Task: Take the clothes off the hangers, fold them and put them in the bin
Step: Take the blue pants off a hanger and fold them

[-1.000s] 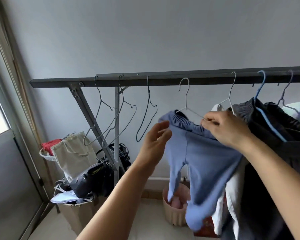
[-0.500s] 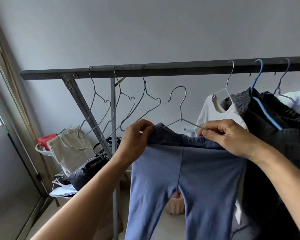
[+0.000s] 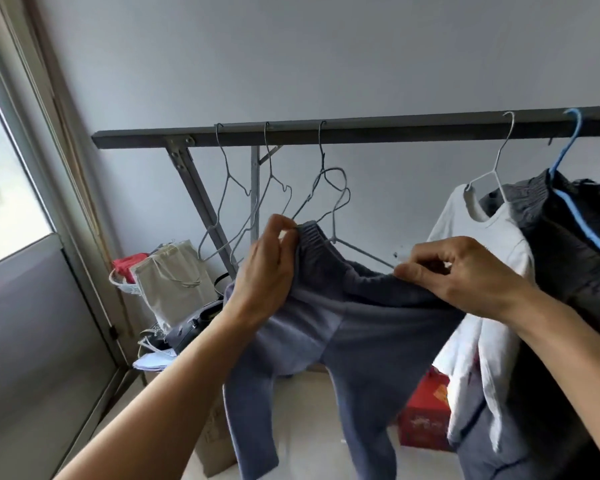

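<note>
Pinching blue trousers [image 3: 378, 334] at the waistband edge, left hand [image 3: 267, 271] and right hand [image 3: 465, 275] grip tight (hanger hook [image 3: 345, 183] below rail [image 3: 378, 131]).

Pale grey wall [image 3: 291, 57], daylit window [image 3: 4, 188]

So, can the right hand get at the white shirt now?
Probably yes: the white shirt hangs just beside the right hand, nothing between them, though that hand pinches the blue trousers.
</note>
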`<state>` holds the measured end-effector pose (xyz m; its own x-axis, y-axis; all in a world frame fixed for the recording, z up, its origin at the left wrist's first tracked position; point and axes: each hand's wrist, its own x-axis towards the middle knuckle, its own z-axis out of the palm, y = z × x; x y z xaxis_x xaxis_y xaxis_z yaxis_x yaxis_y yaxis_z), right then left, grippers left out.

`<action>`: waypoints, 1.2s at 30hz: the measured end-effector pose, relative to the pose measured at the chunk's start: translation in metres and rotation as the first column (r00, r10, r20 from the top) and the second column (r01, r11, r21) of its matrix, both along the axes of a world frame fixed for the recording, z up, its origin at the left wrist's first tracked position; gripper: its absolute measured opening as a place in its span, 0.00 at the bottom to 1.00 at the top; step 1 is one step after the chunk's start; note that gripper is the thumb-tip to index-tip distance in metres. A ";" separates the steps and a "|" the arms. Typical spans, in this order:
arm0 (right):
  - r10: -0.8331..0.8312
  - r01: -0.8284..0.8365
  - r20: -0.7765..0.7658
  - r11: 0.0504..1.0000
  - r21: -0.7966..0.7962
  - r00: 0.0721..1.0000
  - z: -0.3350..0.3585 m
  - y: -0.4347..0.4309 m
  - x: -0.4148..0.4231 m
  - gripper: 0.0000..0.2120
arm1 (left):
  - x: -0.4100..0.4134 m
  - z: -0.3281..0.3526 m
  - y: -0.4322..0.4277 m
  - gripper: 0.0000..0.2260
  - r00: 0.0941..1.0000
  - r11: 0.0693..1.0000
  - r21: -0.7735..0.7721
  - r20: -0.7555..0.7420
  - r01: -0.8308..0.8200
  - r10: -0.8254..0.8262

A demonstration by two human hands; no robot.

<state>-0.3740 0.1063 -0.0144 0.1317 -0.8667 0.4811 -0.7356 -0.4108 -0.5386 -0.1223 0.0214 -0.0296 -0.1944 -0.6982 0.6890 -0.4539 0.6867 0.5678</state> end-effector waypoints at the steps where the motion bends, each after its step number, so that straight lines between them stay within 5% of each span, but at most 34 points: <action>1: -0.031 0.030 -0.004 0.998 -0.051 1.000 -0.002 0.000 -0.003 0.20 | 0.008 -0.001 -0.002 0.06 0.999 0.999 0.011 -0.020 -0.042 0.042; 5: -0.056 0.052 -0.020 0.984 -0.172 0.998 -0.009 0.000 -0.002 0.26 | 0.031 -0.003 -0.007 0.07 0.977 0.977 0.070 -0.056 -0.201 0.205; 10: -0.128 0.132 0.040 0.983 -0.125 0.991 -0.021 -0.011 0.005 0.29 | 0.033 -0.010 -0.001 0.07 0.965 0.965 0.086 -0.069 -0.246 0.252; 13: -0.180 0.181 0.184 0.983 0.013 0.966 -0.023 -0.016 0.007 0.15 | 0.031 -0.012 0.003 0.07 0.960 0.962 0.085 -0.089 -0.259 0.267; 17: -0.204 0.194 0.043 0.965 0.179 0.978 -0.024 -0.017 0.008 0.11 | 0.028 -0.018 0.005 0.06 0.955 0.960 0.089 -0.117 -0.265 0.274; 22: -0.183 0.019 0.393 0.922 0.386 0.901 -0.025 -0.015 0.014 0.32 | 0.022 -0.021 0.004 0.06 0.919 0.952 0.136 -0.255 -0.275 0.302; 24: -0.182 0.004 0.421 0.921 0.390 0.888 -0.027 -0.014 0.018 0.36 | 0.019 -0.020 0.005 0.06 0.920 0.953 0.141 -0.254 -0.270 0.298; 27: -0.264 0.197 0.312 0.953 0.230 0.913 -0.025 -0.013 0.022 0.40 | 0.015 -0.022 0.009 0.06 0.949 0.966 0.067 -0.179 -0.251 0.259; 31: -0.267 0.266 0.031 0.963 0.044 0.963 -0.022 -0.015 0.028 0.25 | 0.008 -0.027 0.013 0.05 0.978 0.984 -0.007 -0.115 -0.175 0.173; 36: -0.172 0.173 -0.023 0.985 0.029 0.985 -0.022 -0.017 0.044 0.04 | 0.000 -0.032 0.017 0.06 0.987 0.995 0.021 -0.125 -0.095 0.097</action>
<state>-0.3298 0.0892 -0.0361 -0.0113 -0.8918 0.4522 -0.8048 -0.2603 -0.5335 -0.1225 0.0382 -0.0619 -0.0385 -0.7197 0.6933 -0.4412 0.6347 0.6344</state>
